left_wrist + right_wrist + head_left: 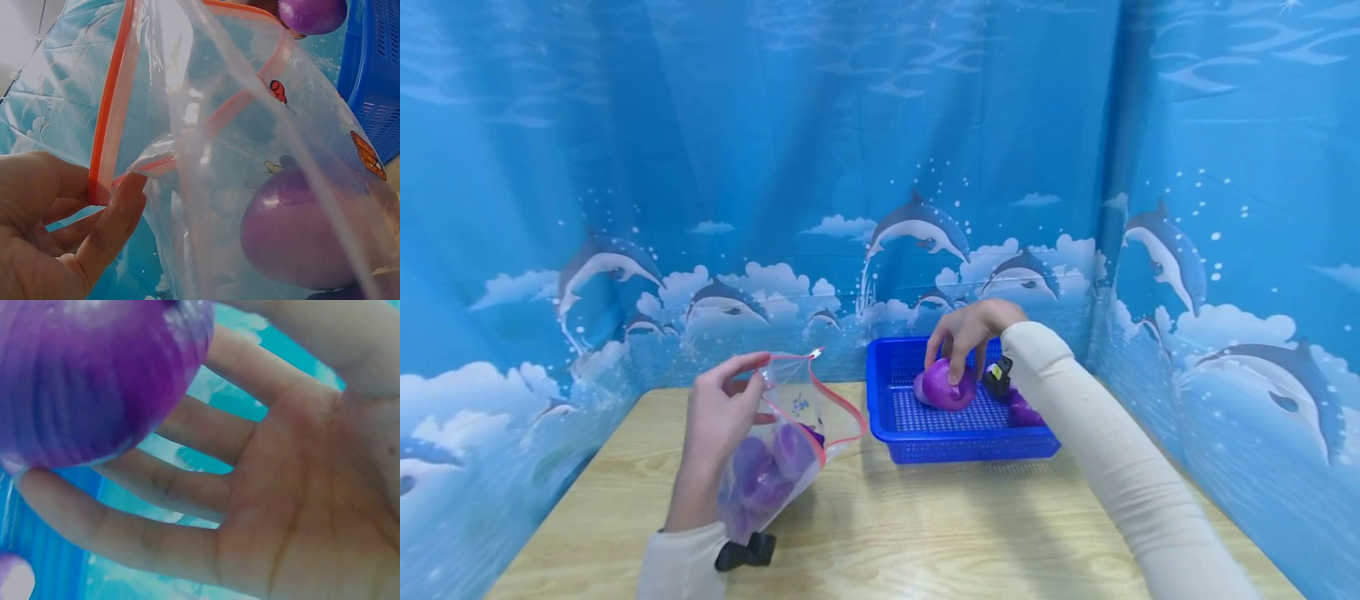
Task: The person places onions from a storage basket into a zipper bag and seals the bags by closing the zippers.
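Note:
My left hand (718, 412) pinches the red-edged rim of a clear zip bag (206, 81), whose mouth gapes open toward the right. Inside the bag lie several purple, round, onion-like things (294, 231), seen through the plastic. Over the blue basket (955, 436), my right hand (966, 329) grips a shiny purple onion (947, 387) between thumb and fingers. Fine lengthwise streaks on this onion show in the right wrist view, with the fingertips against its surface. Another purple piece (1022, 410) sits at the basket's right side, partly hidden by the right wrist.
The light wooden table (880, 533) carries the basket at its far side, right of the bag. A blue dolphin-print curtain (775, 167) hangs behind and along both sides. A paler rounded thing (922, 390) shows in the basket beside the gripped onion.

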The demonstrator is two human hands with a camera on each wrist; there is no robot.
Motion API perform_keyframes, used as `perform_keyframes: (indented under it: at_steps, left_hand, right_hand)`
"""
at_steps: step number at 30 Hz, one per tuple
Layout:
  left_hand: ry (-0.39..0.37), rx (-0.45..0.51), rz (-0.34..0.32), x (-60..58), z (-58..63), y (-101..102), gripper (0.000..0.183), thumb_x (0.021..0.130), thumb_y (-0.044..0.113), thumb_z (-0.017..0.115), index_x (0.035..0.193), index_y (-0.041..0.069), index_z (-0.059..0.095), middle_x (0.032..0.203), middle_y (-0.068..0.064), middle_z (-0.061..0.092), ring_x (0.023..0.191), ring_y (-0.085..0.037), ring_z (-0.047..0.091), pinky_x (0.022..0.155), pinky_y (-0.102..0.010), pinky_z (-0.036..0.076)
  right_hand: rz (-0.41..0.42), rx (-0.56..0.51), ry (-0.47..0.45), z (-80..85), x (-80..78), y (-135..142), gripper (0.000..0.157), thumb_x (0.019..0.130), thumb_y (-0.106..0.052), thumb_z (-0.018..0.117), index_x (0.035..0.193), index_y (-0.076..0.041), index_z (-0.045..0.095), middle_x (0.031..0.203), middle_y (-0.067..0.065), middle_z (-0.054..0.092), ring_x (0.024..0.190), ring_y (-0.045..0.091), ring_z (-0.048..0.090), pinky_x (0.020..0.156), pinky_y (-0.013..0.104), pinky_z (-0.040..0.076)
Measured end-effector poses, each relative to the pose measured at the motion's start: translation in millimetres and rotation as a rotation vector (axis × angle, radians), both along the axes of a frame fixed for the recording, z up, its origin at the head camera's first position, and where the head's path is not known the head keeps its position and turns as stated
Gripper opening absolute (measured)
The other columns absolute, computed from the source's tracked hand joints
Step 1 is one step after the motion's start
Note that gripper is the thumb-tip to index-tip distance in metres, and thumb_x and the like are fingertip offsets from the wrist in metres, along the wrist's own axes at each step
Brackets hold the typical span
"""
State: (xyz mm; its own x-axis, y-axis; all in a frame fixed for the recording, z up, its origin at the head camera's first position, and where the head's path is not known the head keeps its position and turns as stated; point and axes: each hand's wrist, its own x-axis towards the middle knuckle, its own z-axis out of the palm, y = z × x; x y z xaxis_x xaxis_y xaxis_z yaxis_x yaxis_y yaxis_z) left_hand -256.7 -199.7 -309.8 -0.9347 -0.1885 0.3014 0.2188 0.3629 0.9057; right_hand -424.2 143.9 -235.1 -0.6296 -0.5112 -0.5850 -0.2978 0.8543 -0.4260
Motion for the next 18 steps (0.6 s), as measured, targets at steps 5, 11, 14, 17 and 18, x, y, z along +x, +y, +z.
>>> perform_keyframes:
  at_steps: [5, 11, 14, 17, 18]
  left_hand:
    - [-0.016, 0.002, 0.006, 0.1, -0.1, 0, 0.038, 0.106, 0.012, 0.053, 0.142, 0.014, 0.062, 0.142, -0.012, 0.063, 0.114, -0.034, 0.069, 0.069, -0.031, 0.067]
    - [-0.024, 0.000, 0.012, 0.5, 0.0, 0, 0.038, 0.105, 0.012, 0.053, 0.142, 0.014, 0.062, 0.142, -0.013, 0.063, 0.114, -0.034, 0.069, 0.069, -0.031, 0.067]
    - [-0.023, -0.006, 0.013, 0.6, 0.1, 0, 0.038, 0.105, 0.012, 0.053, 0.142, 0.014, 0.062, 0.142, -0.013, 0.063, 0.114, -0.034, 0.070, 0.068, -0.031, 0.067]
    - [-0.020, -0.014, 0.013, 0.8, 0.0, 1, 0.038, 0.105, 0.012, 0.053, 0.142, 0.013, 0.062, 0.141, -0.013, 0.063, 0.113, -0.034, 0.070, 0.068, -0.031, 0.067]
    - [-0.018, -0.015, 0.013, 0.9, 0.0, 1, 0.038, 0.105, 0.012, 0.053, 0.142, 0.013, 0.062, 0.140, -0.013, 0.064, 0.112, -0.034, 0.070, 0.068, -0.031, 0.067]
  right_hand:
    - [0.071, -0.077, 0.045, 13.1, 12.2, -17, 0.050, 0.085, -0.020, 0.086, 0.132, -0.021, 0.069, 0.140, 0.013, 0.064, 0.124, 0.027, 0.065, 0.086, 0.042, 0.067]
    - [0.141, -0.142, 0.139, 27.2, 27.8, -38, 0.050, 0.086, -0.027, 0.085, 0.133, -0.022, 0.068, 0.135, 0.012, 0.067, 0.111, 0.023, 0.072, 0.082, 0.038, 0.068]
    - [0.159, -0.185, 0.157, 32.5, 36.7, -49, 0.050, 0.087, -0.027, 0.085, 0.134, -0.021, 0.067, 0.131, 0.011, 0.069, 0.105, 0.023, 0.075, 0.081, 0.038, 0.068]
    - [0.196, -0.229, 0.177, 36.0, 45.5, -61, 0.050, 0.088, -0.027, 0.084, 0.134, -0.020, 0.066, 0.127, 0.010, 0.070, 0.103, 0.021, 0.075, 0.081, 0.037, 0.068]
    - [0.211, -0.244, 0.183, 36.8, 48.2, -65, 0.050, 0.088, -0.027, 0.083, 0.134, -0.019, 0.066, 0.125, 0.009, 0.071, 0.103, 0.021, 0.075, 0.081, 0.037, 0.068]
